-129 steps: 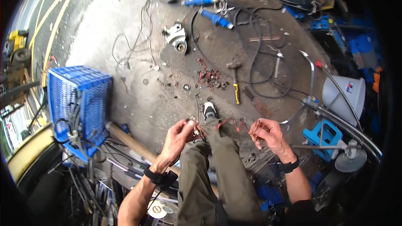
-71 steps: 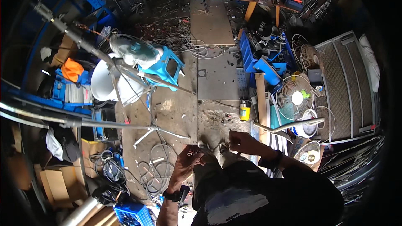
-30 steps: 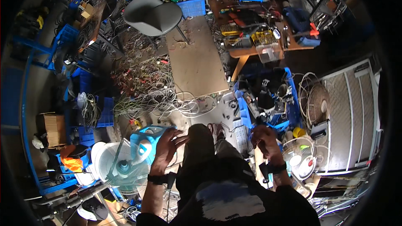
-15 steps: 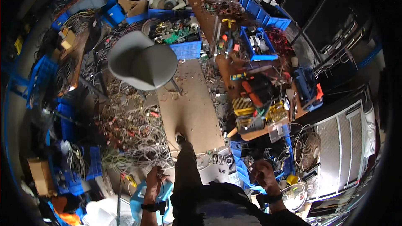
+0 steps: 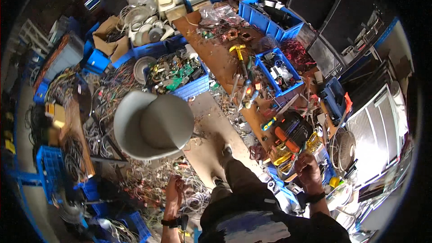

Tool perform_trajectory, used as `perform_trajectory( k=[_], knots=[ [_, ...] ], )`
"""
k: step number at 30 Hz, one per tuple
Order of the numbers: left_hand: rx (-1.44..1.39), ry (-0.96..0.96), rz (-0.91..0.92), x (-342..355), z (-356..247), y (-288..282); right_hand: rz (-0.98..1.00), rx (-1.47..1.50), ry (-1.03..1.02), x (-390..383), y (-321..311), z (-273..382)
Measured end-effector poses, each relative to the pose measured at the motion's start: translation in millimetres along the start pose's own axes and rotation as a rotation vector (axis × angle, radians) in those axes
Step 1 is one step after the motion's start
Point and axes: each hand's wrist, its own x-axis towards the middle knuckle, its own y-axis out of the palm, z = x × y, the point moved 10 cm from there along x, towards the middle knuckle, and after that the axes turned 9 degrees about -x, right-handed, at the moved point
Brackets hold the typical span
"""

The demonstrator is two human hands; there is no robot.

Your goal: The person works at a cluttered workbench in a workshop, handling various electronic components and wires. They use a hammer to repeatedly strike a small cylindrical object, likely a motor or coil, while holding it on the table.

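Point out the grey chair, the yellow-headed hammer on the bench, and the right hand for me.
grey chair (image 5: 155,126), head view, middle of the seat.
yellow-headed hammer (image 5: 237,49), head view, on its yellow head.
right hand (image 5: 308,165), head view, back of the hand.

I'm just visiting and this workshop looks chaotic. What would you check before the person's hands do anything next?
1. Left hand free: cannot tell; it hangs low over the tangled wires.
2. Right hand at the workbench: ok, beside the orange tool.
3. Right hand's grip: cannot tell, too small.
4. Floor ahead of the feet: not ok, scraps and wires.
5. Grey chair out of the way: ok, to the left.
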Motion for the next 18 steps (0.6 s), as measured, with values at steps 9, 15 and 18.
perform_trajectory(
  k=[9, 15, 18],
  knots=[
    [0.078, -0.02, 0.191, 175.6, -102.7, 165.5, -0.082, -0.004, -0.156, 170.8, 46.9, 73.8],
    [0.138, -0.044, 0.316, 241.3, -158.5, 287.0, -0.171, -0.031, -0.123, 270.4, 85.2, 127.3],
    [0.137, -0.163, 0.394, 299.2, -162.5, 323.0, -0.164, -0.079, -0.131, 314.1, 105.5, 145.0]
  ],
)
